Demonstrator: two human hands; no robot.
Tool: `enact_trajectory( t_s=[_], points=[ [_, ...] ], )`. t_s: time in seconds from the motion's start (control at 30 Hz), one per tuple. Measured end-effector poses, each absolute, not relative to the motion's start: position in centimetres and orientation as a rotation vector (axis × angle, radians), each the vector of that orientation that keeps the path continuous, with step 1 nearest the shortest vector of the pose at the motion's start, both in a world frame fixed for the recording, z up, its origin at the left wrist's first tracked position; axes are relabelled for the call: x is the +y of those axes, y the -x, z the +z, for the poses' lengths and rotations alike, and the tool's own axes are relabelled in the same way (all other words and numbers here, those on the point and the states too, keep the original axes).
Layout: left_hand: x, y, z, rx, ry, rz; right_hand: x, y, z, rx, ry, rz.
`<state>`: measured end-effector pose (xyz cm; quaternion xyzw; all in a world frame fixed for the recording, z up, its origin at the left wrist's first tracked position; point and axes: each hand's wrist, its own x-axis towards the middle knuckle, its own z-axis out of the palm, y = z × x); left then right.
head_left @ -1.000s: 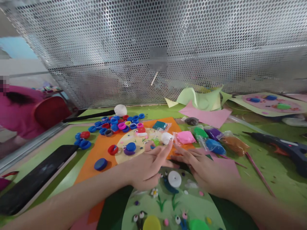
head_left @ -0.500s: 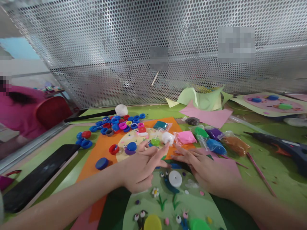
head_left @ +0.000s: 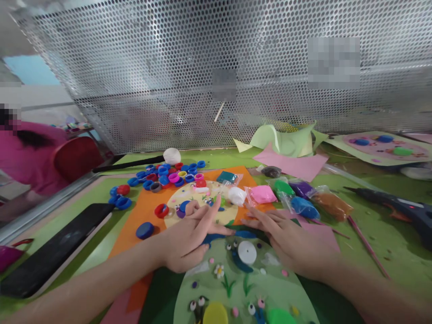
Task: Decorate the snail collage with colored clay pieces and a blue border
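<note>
From my remote feed: left hand (head_left: 187, 240) has fingers spread, one pointing far over the cream card (head_left: 227, 219), another reaching right across the blue clay strip (head_left: 246, 234). Can't tell if it presses on the strip. Right hand (head_left: 295, 245) lies palm down, fingers stretched out and slightly apart, tips just near of the bagged pink clay (head_left: 263, 194); contact underneath is hidden.

Light green card (head_left: 286, 292) sits near centre, between and nearer than the hands, on a dark green sheet (head_left: 160, 292). Blue strip runs along its far edge. On the card I log a snail figure with a white disc (head_left: 247, 252), a white daisy (head_left: 219, 270), a yellow cap (head_left: 215, 313) and a green cap (head_left: 279, 316) at the near side.

Cream card lies farther, on an orange sheet (head_left: 126, 238). Bagged white clay (head_left: 237, 196) left of the pink. Pile of bottle caps (head_left: 164, 171) far left; lone blue cap (head_left: 145, 230) near the left hand. Glue gun (head_left: 398, 204) far right. Perforated metal panel (head_left: 162, 67) behind everything.
</note>
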<state>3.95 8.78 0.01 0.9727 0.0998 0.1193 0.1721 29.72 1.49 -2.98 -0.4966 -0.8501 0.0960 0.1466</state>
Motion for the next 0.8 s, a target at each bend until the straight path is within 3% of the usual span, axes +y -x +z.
enact_trajectory(
  t_s=[0.23,0.5,0.8],
  points=[
    [8.6,-3.7,0.0,0.237,-2.867,0.272,1.5,-30.4,-3.9,-2.549,1.154,0.157],
    [8.2,-4.1,0.0,0.223,-2.927,0.148,1.8,-30.3,-3.6,-2.551,1.23,0.311],
    [8.7,-4.3,0.5,0.314,-2.793,0.358,1.6,-30.2,-2.7,-2.383,1.362,0.447]
  ],
)
